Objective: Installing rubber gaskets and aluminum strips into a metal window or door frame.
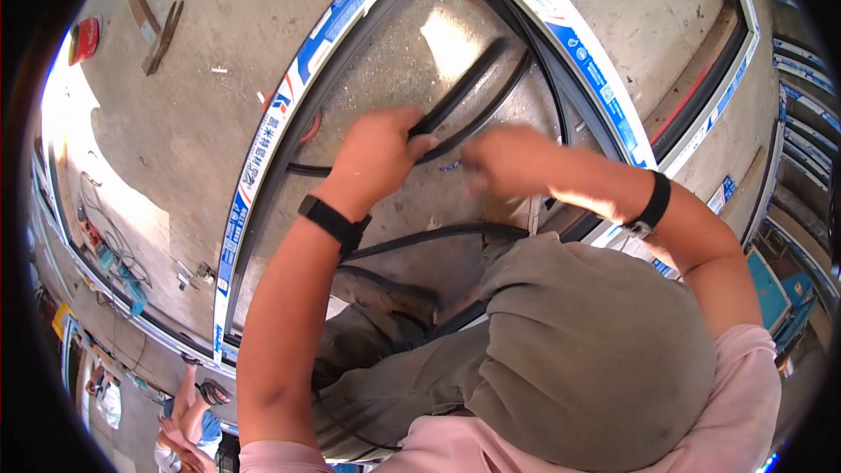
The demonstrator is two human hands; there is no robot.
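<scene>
My left hand (pixel 377 156) grips a black rubber strip (pixel 462 83) between thumb and fingers; one end of the strip points up and to the right. To its right, my right hand (pixel 510 160) hovers over the floor with curled fingers, smeared by motion, so I cannot make out whether anything is in it. More black strip loops behind and below my hands. Around all this lies a large metal frame (pixel 279 114) covered in blue-and-white protective film, its two long sides meeting at the top. A dark band circles each of my wrists.
Two wooden pieces (pixel 159 39) and a red object (pixel 84 41) lie on the floor at the upper left. Below them are a teal power tool (pixel 131 285) and cables. A seated person (pixel 187 438) is at the lower left. More film-wrapped frame lengths (pixel 804 74) and a teal box (pixel 769 285) stand at the right.
</scene>
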